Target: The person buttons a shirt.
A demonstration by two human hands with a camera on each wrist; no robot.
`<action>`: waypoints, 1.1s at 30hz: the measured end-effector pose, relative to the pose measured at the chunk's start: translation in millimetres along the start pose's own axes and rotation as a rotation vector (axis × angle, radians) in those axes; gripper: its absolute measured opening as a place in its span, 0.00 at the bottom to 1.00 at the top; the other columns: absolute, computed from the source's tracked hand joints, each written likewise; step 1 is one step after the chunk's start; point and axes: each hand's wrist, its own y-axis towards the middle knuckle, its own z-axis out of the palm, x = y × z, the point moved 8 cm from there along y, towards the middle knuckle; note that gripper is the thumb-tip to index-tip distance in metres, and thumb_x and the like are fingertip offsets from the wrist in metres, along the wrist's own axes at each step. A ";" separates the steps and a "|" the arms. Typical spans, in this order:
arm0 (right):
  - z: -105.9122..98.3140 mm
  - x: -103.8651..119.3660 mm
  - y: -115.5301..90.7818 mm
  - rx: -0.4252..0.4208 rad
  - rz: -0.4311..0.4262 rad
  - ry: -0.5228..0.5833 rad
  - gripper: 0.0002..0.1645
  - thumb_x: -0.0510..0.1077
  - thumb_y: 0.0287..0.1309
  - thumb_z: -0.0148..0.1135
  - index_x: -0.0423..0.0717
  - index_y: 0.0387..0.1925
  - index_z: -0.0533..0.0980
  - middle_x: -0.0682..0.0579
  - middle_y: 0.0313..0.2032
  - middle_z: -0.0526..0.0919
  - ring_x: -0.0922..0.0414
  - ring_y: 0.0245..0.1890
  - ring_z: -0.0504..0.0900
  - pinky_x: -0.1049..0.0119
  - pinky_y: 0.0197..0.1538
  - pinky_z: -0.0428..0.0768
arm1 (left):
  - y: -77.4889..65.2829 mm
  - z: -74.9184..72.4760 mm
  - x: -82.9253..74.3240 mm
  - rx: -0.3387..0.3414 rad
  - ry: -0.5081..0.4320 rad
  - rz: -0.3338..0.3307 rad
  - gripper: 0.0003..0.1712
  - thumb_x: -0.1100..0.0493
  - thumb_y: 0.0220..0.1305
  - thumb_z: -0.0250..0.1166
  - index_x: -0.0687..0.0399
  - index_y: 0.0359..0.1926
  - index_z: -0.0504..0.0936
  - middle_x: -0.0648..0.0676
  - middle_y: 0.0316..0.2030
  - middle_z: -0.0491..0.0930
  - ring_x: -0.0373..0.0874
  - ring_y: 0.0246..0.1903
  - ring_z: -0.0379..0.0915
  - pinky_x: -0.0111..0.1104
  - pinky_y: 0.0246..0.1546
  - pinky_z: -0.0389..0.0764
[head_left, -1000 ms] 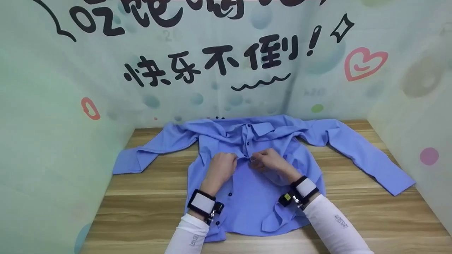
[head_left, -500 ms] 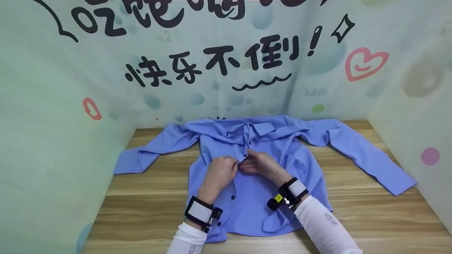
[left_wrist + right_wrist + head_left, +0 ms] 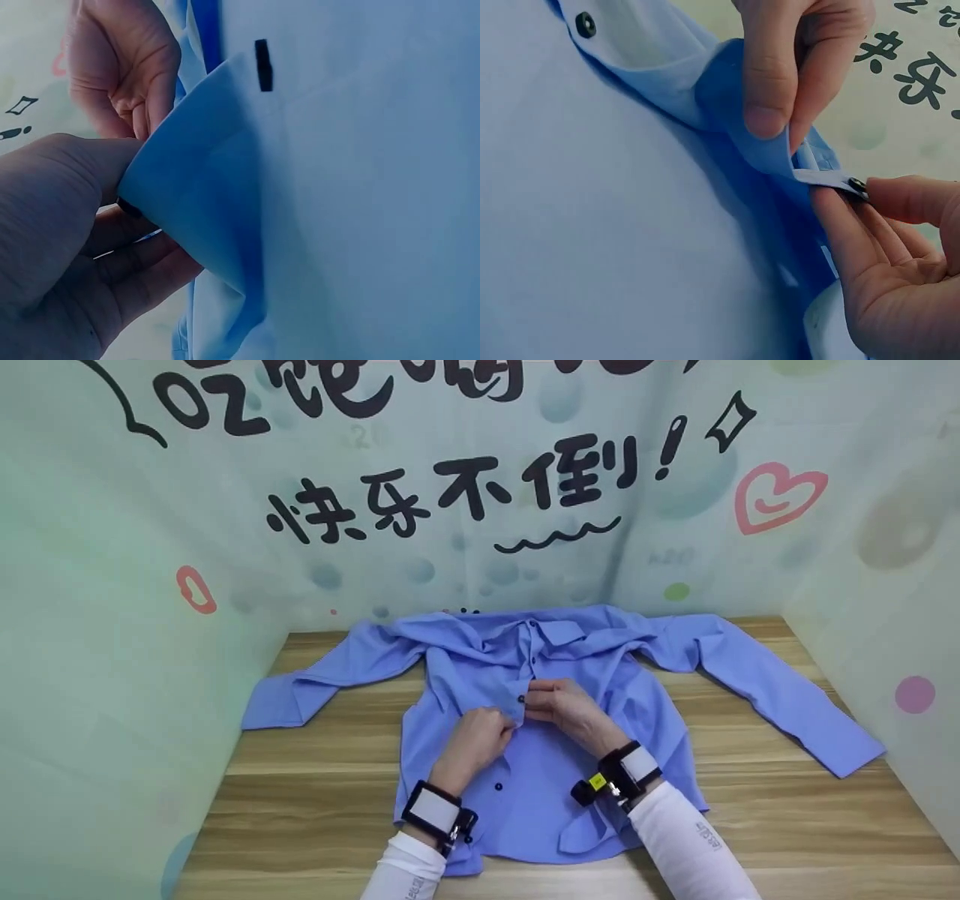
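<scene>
A blue long-sleeved button-up shirt [image 3: 469,679] lies spread front side up, collar at the far side. My left hand [image 3: 476,739] pinches the lifted front edge between thumb and fingers, just below a dark button [image 3: 522,699]. Opposite it, my right hand [image 3: 574,712] holds the same edge at that button. In the right wrist view, the right thumb presses by the button [image 3: 857,184] with the fingers beneath the cloth, and the left hand [image 3: 802,67] grips the folded strip close by. The left wrist view shows the raised flap [image 3: 195,165] from its other side.
The shirt lies on a wood-grain table [image 3: 315,795], its sleeves [image 3: 787,701] stretched out to both sides. Another button [image 3: 499,787] sits lower on the loose front edge. Printed cloth walls [image 3: 420,577] stand behind and at both sides.
The left hand has come slightly down and right, drawing the front edge with it. The right hand has shifted from its earlier grip to the edge at the button, which now shows between the hands.
</scene>
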 end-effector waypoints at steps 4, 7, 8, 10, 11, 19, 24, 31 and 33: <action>-3.6 1.6 -4.2 -0.044 -0.004 -0.039 0.24 0.26 0.62 0.62 0.21 0.59 0.73 0.37 0.47 0.86 0.48 0.45 0.87 0.57 0.53 0.83 | 3.0 4.3 1.2 0.033 -0.015 -0.008 0.11 0.65 0.65 0.68 0.56 0.24 0.85 0.53 0.23 0.81 0.48 0.27 0.80 0.40 0.31 0.80; -2.7 3.7 -6.6 -0.068 -0.020 -0.101 0.22 0.28 0.61 0.63 0.21 0.56 0.75 0.37 0.45 0.86 0.49 0.41 0.88 0.57 0.50 0.85 | 4.9 6.4 1.7 0.050 -0.020 -0.004 0.10 0.64 0.66 0.68 0.56 0.26 0.87 0.53 0.24 0.82 0.49 0.28 0.80 0.40 0.32 0.80; -1.6 4.3 -7.2 -0.069 -0.025 -0.128 0.20 0.28 0.61 0.64 0.22 0.55 0.76 0.38 0.43 0.86 0.50 0.40 0.88 0.58 0.49 0.85 | 5.4 7.0 2.1 0.052 -0.024 -0.003 0.09 0.64 0.66 0.68 0.56 0.27 0.87 0.52 0.25 0.82 0.48 0.28 0.81 0.40 0.33 0.80; 0.8 5.7 -8.0 -0.064 -0.039 -0.181 0.17 0.31 0.62 0.65 0.22 0.50 0.78 0.39 0.40 0.87 0.50 0.37 0.88 0.57 0.48 0.85 | 6.3 7.3 2.1 0.048 -0.036 0.005 0.07 0.64 0.66 0.67 0.56 0.30 0.89 0.52 0.26 0.83 0.48 0.29 0.81 0.39 0.34 0.81; 1.7 6.2 -8.1 -0.061 -0.047 -0.198 0.16 0.32 0.62 0.65 0.22 0.48 0.79 0.40 0.39 0.86 0.51 0.36 0.88 0.57 0.47 0.86 | 6.6 7.3 2.1 0.045 -0.041 0.008 0.07 0.64 0.66 0.67 0.56 0.31 0.89 0.52 0.26 0.84 0.48 0.29 0.81 0.39 0.34 0.81; -2.3 4.6 -6.5 -0.111 -0.066 -0.213 0.18 0.32 0.63 0.65 0.21 0.50 0.79 0.41 0.37 0.87 0.54 0.33 0.88 0.58 0.45 0.86 | 7.4 9.4 1.1 0.048 -0.034 0.003 0.09 0.65 0.67 0.67 0.57 0.29 0.89 0.53 0.27 0.84 0.49 0.31 0.82 0.41 0.36 0.81; -5.1 4.1 -4.5 -0.142 -0.094 -0.234 0.18 0.32 0.63 0.65 0.22 0.51 0.79 0.42 0.39 0.86 0.55 0.33 0.88 0.60 0.45 0.86 | 8.1 7.3 5.4 0.076 -0.108 -0.044 0.15 0.64 0.66 0.66 0.56 0.20 0.83 0.49 0.19 0.76 0.43 0.22 0.74 0.36 0.28 0.76; -5.3 2.7 -5.4 -0.144 -0.099 -0.171 0.17 0.32 0.65 0.63 0.23 0.51 0.78 0.42 0.43 0.85 0.55 0.34 0.87 0.61 0.44 0.86 | 15.4 -8.0 26.0 -0.005 -0.285 -0.224 0.25 0.59 0.73 0.61 0.54 0.14 0.73 0.44 0.12 0.66 0.35 0.14 0.61 0.30 0.21 0.64; -4.7 3.1 -5.1 -0.133 -0.109 -0.159 0.15 0.31 0.65 0.63 0.24 0.50 0.79 0.43 0.42 0.86 0.55 0.34 0.87 0.62 0.44 0.86 | 18.7 -12.6 32.8 -0.057 -0.316 -0.270 0.22 0.58 0.73 0.61 0.56 0.19 0.80 0.44 0.14 0.68 0.36 0.15 0.63 0.30 0.22 0.65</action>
